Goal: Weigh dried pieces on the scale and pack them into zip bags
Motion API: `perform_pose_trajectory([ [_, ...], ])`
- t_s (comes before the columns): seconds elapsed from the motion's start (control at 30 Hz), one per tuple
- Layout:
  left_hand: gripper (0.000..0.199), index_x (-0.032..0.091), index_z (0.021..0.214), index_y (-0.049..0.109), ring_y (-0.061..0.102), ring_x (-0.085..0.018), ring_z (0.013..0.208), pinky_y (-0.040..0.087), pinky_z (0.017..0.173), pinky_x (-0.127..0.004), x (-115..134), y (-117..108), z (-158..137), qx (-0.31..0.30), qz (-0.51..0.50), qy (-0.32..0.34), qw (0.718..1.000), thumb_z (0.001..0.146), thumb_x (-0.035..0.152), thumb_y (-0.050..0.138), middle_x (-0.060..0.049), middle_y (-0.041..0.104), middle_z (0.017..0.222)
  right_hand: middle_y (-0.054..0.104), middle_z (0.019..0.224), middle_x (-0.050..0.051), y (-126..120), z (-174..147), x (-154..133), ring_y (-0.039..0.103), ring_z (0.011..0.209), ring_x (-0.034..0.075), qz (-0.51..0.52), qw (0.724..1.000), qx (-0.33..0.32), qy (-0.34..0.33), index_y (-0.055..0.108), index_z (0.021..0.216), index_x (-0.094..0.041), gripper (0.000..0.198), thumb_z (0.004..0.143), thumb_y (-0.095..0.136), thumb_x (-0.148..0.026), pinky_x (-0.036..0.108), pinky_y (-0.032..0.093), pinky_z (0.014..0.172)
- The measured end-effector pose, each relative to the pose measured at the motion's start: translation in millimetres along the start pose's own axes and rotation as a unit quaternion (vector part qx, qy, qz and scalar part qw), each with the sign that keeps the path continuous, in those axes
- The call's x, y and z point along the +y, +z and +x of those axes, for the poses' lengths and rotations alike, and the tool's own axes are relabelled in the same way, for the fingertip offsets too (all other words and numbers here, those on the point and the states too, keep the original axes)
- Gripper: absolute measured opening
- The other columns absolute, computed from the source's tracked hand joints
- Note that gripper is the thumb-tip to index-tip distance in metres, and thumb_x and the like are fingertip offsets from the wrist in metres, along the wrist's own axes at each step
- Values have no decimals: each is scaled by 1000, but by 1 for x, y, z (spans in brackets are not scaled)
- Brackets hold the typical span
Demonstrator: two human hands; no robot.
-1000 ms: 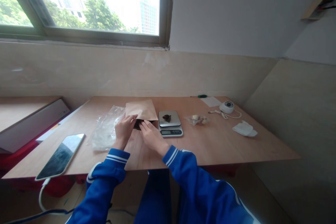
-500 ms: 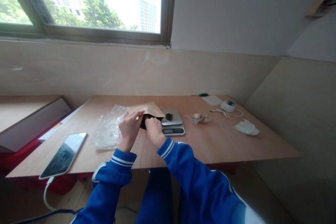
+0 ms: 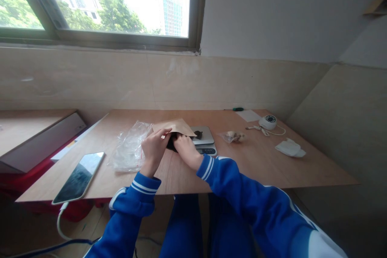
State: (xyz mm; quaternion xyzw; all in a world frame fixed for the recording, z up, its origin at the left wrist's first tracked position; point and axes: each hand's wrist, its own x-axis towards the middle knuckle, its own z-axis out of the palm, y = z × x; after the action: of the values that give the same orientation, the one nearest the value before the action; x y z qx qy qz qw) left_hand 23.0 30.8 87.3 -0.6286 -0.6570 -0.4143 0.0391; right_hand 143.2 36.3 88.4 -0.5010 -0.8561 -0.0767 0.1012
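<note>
A brown paper bag [image 3: 178, 125] lies on the table with its dark mouth turned toward me. My left hand [image 3: 153, 145] pinches the near edge of its opening and holds it up. The fingers of my right hand [image 3: 186, 148] reach into the mouth and are hidden there, so I cannot see what they touch. Just to the right, partly behind my right hand, stands a kitchen scale [image 3: 206, 133] with a lit display. A small dark, dried-looking piece [image 3: 198, 134] rests on its plate, beside the bag's corner.
A clear plastic bag [image 3: 128, 151] lies left of the paper bag, and a phone [image 3: 79, 177] on a cable is nearer the left edge. To the right are a small bag of pale pieces [image 3: 234, 136], a white camera [image 3: 267, 121], a crumpled tissue [image 3: 290, 148] and a green screwdriver [image 3: 238, 109].
The whole view has shifted slightly. My right forearm has swung outward to the right, covering more of the scale's front, while its fingers stay in the bag. My left hand keeps its hold.
</note>
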Motion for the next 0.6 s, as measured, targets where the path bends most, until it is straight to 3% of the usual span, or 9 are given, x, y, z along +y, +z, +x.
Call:
perform_pose_trajectory([
  [0.17,17,29,91,74,65,-20,73,39,59,-25,2,-8,5,-15,0,0,1000,79,36,64,0,73,78,61,111,21,-13,-25,7,59,101,28,-61,991,75,-93,66,100,-4,26,89,42,-2,38,51,82],
  [0.3,18,29,92,75,66,-21,75,40,60,-26,10,-12,8,-33,11,-7,999,79,35,64,-1,74,79,65,99,16,-19,-33,20,61,95,25,-71,989,51,-118,67,94,-7,28,88,41,1,36,52,82],
  [0.37,19,29,93,75,67,-20,76,40,60,-25,16,-13,8,-46,17,-11,999,80,36,63,0,74,80,65,102,17,-19,-34,24,62,95,24,-62,990,37,-118,66,98,-7,29,89,40,2,35,53,84],
  [0.47,20,31,95,74,68,-18,78,40,61,-25,24,-13,5,-62,31,-15,998,81,38,60,1,75,84,63,113,20,-15,-30,24,61,102,25,-49,994,25,-91,59,115,-3,32,89,40,0,36,52,89],
  [0.6,22,32,96,74,68,-18,80,40,61,-25,31,-10,0,-60,45,-24,997,81,40,60,2,75,85,65,112,22,-7,-16,20,65,100,27,-2,998,-61,15,57,118,-2,33,90,40,-2,37,53,88],
])
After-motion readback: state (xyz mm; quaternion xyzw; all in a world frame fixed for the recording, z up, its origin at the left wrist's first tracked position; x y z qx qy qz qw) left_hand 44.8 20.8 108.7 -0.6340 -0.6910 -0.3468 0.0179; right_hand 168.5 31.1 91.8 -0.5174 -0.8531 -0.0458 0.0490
